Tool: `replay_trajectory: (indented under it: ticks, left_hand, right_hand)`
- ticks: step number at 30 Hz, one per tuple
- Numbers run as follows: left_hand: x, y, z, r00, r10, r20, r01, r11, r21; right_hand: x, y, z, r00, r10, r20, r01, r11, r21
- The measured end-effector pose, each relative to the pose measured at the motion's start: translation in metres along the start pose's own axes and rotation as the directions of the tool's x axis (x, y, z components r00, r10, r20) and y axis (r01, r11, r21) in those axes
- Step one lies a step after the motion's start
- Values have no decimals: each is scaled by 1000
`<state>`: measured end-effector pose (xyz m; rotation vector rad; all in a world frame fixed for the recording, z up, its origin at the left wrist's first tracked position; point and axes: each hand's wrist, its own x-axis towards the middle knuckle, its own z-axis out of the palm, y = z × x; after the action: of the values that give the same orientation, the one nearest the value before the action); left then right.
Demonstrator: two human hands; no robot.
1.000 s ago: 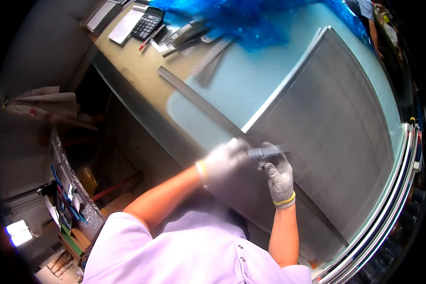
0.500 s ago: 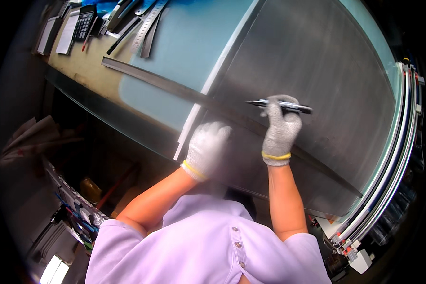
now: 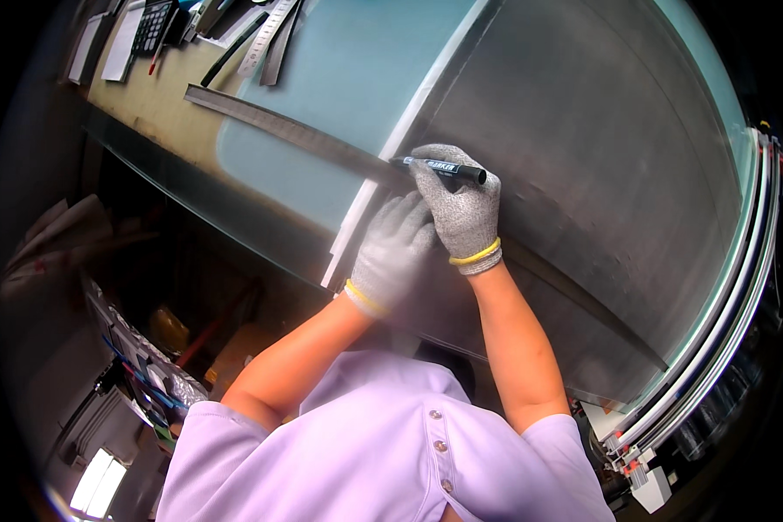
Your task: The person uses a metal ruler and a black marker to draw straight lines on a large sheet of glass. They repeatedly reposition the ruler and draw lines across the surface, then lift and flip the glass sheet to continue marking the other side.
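Note:
A long dark metal straightedge (image 3: 291, 132) runs slantwise over the workbench and across a large dark grey sheet (image 3: 592, 148). My right hand (image 3: 465, 202), in a grey knit glove with a yellow cuff, grips a black marker (image 3: 444, 167). Its tip points left, close to the straightedge beside the sheet's pale left border (image 3: 426, 91); I cannot tell whether it touches. My left hand (image 3: 396, 244), gloved alike and hazy in the picture, lies with fingers stretched out on the near side of the straightedge, fingertips at or over its edge. The two hands are close together.
At the far left lie a steel ruler (image 3: 265, 39), a black calculator (image 3: 153, 26), a white notepad (image 3: 123, 42) and a red pen (image 3: 155, 63). Pale rails (image 3: 739, 296) curve along the right side. The bench's front edge (image 3: 209, 228) drops off at near left.
My right hand has moved left with the marker, bringing its tip to the straightedge near the pale border. My left hand has shifted slightly right, its fingers now stretched out.

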<state>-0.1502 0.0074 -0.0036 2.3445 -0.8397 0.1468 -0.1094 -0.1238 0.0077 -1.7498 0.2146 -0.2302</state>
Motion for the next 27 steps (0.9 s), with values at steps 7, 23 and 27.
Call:
replay_trajectory:
  ticks: [7,23,27]
  left_hand:
    - [-5,-5,3,1000,14,20,-14,999,30]
    - [-4,-1,6,999,18,47,-22,995,93]
    - [-1,6,7,999,3,46,-8,995,99]
  right_hand:
    - [0,-6,-11,997,47,60,-42,996,-80]
    - [-46,-2,-122,988,153,19,-148,977,-151]
    - [-62,-1,-161,969,248,-3,-244,954,-174]
